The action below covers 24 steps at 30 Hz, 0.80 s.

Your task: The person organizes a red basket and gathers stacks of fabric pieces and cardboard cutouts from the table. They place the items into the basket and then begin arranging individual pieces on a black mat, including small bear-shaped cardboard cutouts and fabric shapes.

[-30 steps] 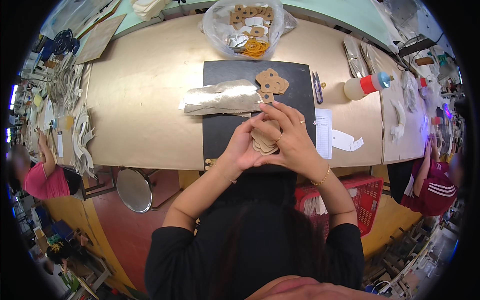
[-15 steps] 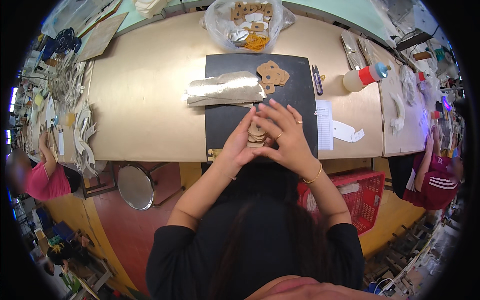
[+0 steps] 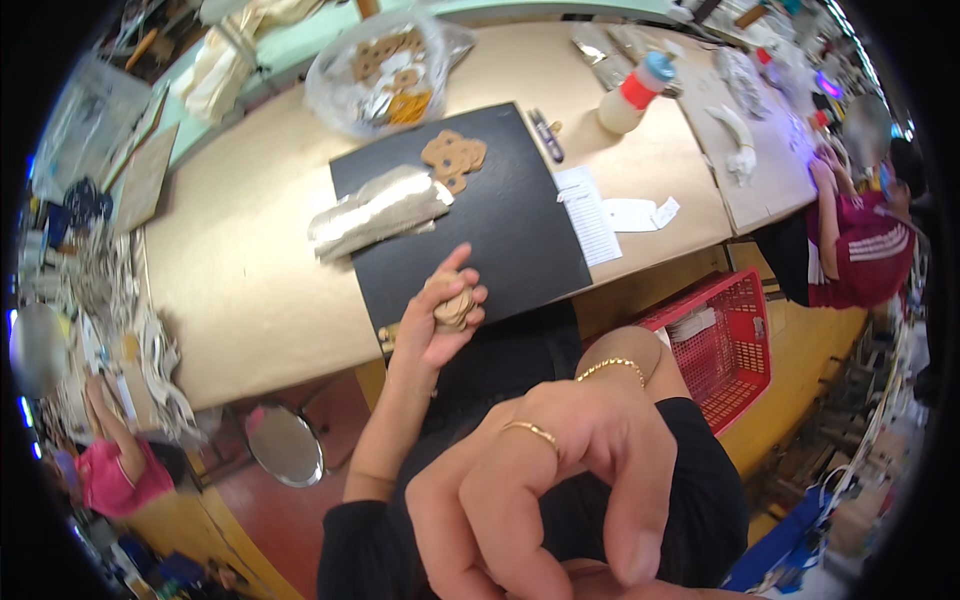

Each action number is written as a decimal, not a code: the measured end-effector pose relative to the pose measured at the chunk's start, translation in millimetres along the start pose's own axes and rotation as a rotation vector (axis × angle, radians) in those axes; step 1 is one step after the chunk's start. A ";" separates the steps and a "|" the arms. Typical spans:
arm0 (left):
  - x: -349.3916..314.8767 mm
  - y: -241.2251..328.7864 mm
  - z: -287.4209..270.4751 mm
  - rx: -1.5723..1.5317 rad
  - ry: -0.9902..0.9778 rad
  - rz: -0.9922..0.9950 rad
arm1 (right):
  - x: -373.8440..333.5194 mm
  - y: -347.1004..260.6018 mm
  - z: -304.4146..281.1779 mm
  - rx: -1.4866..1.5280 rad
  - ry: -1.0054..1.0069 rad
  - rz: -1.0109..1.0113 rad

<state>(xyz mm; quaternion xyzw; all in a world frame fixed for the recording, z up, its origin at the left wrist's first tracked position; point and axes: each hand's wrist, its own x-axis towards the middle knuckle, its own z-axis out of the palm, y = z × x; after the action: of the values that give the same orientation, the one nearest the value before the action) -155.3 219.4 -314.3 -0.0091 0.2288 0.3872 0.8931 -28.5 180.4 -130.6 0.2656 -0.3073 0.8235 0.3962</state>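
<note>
My left hand [image 3: 436, 325] is closed around a small stack of tan, round-edged pieces [image 3: 455, 308] at the near edge of a black mat [image 3: 490, 240]. Raised close to the camera is my right hand [image 3: 545, 480], its fingers bent downward and the thumb apart from them; nothing shows between them, though some fingertips lie near the lower rim. A pile of similar tan pieces [image 3: 455, 155], with dark holes, lies at the back of the mat. Left of that pile, shiny metallic-looking strips [image 3: 380, 212] overlap the mat's edge.
Behind the mat stands a clear plastic bag [image 3: 340, 95] of tan and white pieces. To its right are thread snips [image 3: 547, 135], a bottle with a red band [image 3: 632, 95], and a paper sheet [image 3: 590, 215]. A red crate [image 3: 735, 370] sits below; a round stool [image 3: 285, 445] is left.
My right hand has left the stack and come up close to the camera. The left hand keeps the stack. The whole view has tilted and shifted.
</note>
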 end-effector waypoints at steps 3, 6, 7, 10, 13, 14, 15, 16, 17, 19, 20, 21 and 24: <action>-6.1 -4.4 1.0 -0.019 0.052 0.017 | 4.9 0.1 -5.3 -0.040 -0.191 -0.088; -11.0 -11.6 3.1 -0.063 0.083 0.001 | -1.0 4.1 3.5 0.029 -0.169 -0.127; -12.0 -13.7 4.1 -0.084 0.075 -0.005 | -7.6 2.8 16.1 -0.016 -0.076 -0.088; -18.1 -17.8 7.0 -0.060 -0.072 -0.053 | -18.5 0.1 40.2 -0.034 0.054 0.027; -28.5 -20.5 6.5 -0.067 0.050 -0.074 | -19.0 3.6 44.6 -0.042 -0.028 0.020; -31.3 -22.3 5.1 -0.067 0.053 -0.099 | -19.5 4.4 44.2 -0.050 -0.072 0.009; -32.2 -23.4 3.7 -0.116 0.031 -0.128 | -22.3 4.4 47.7 -0.061 -0.077 0.019; -33.8 -24.1 1.9 -0.171 -0.042 -0.173 | -25.2 4.7 50.8 -0.071 -0.082 0.029; -34.6 -25.9 0.1 -0.252 -0.141 -0.227 | -29.6 5.0 57.3 -0.076 -0.049 0.059; -39.1 -30.2 -4.4 -0.146 -0.021 -0.161 | -36.4 7.8 67.7 -0.062 -0.006 0.087; -42.3 -32.5 -7.0 -0.107 0.031 -0.130 | -39.2 10.6 72.5 -0.042 0.009 0.083; -45.0 -34.3 -9.3 -0.108 0.001 -0.135 | -39.5 14.5 73.1 -0.038 -0.019 0.064; -52.9 -38.8 -16.4 -0.095 -0.085 -0.134 | -38.1 25.9 71.5 -0.054 -0.132 -0.011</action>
<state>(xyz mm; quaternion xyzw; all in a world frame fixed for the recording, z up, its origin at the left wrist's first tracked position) -166.4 152.7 -313.3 -0.0505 0.1711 0.3371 0.9244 -15.0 97.7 -116.3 0.3101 -0.3532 0.7934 0.3868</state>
